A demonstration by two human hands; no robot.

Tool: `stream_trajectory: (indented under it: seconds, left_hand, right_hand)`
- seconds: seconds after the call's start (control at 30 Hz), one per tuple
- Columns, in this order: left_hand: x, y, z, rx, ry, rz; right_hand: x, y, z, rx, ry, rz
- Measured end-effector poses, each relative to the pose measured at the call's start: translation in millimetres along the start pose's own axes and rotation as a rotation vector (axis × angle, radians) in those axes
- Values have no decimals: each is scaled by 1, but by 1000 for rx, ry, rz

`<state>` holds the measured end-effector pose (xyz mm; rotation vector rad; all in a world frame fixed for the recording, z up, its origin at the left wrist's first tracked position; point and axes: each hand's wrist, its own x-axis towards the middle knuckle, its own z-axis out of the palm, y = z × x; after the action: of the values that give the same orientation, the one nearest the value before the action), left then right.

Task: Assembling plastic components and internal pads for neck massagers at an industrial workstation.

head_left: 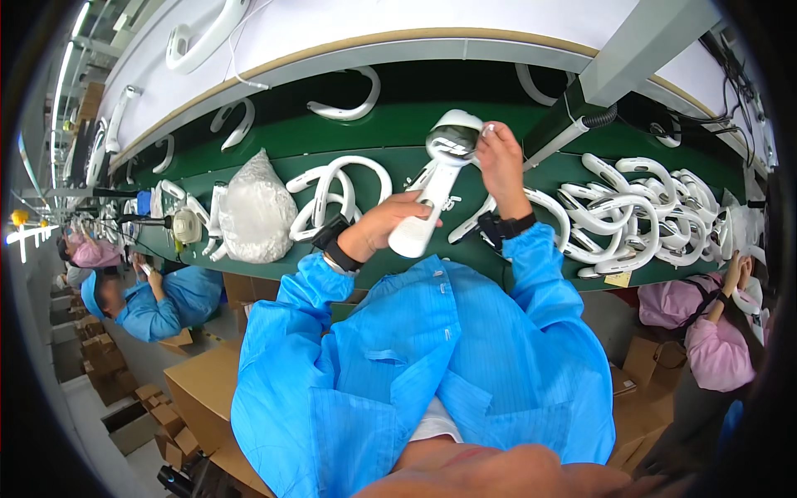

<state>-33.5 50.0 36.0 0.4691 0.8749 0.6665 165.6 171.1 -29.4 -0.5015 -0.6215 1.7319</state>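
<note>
Both blue-sleeved forearms rise from the lower frame toward centre. The left hand (388,222) is curled closed. The right hand (501,162) pinches higher, right of centre.

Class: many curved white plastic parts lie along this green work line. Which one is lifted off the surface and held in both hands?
The white curved part at centre: the left hand grips its lower end, the right hand touches its round head. The others lie on the green belt.

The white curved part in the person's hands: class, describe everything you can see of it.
The white curved part looks like smooth moulded plastic: a long arm widening to a round head with a darker, greyish face. It is held above the green belt, tilted. The left hand grips its lower arm; the right hand pinches the rim of the head with its fingertips.
</note>
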Motion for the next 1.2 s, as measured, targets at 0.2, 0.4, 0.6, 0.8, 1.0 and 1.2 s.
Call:
stream_trajectory:
  seconds: [0.2,0.4,0.6,0.8,1.0,1.2]
  left_hand:
    - [14,-38,23,-429,121,34]
    - [23,-58,9,-193,114,199]
    - [13,-56,1,-328,-61,184]
    - [5,-47,0,-258,-67,298]
    - [-5,-41,0,-208,-84,353]
    - [-7,-48,-4,-192,-96,327]
  right_hand:
    - [-20,35,38,158,274,73]
    - [-54,35,47,-295,269,27]
    - [-101,4,47,-830,101,40]
    - [-117,1,59,-781,-66,-31]
    - [-118,8,52,-732,-126,4]
    - [-115,7,76,-655,27,160]
